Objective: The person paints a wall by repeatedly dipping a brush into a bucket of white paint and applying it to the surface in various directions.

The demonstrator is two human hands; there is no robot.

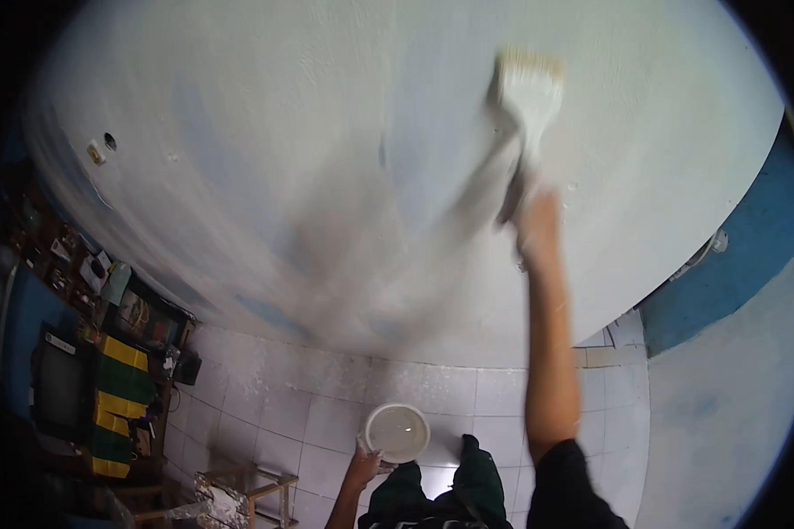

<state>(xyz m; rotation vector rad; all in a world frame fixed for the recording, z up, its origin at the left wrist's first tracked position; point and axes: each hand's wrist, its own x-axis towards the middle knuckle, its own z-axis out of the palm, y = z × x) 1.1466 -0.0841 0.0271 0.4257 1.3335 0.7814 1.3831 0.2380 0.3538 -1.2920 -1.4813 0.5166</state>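
Note:
A wide paintbrush [531, 99] with a white handle and pale bristles is held up against the wall, bristles pointing upward. My right hand [536, 207], somewhat blurred, is closed round its handle at the end of my stretched arm. Low in the view, my left hand [366, 460] grips the left side of a round white bucket [397, 433] that has whitish liquid in it. The wall [344, 97] is coated in whitish paint, with bluish patches showing through.
A small wooden stool [273, 494] spattered with white stands at the lower left. Beyond it are a green and yellow striped cloth [122, 388], a dark screen [60, 383] and cluttered shelves. White tiles [326, 423] cover the floor. A blue wall [723, 282] is on the right.

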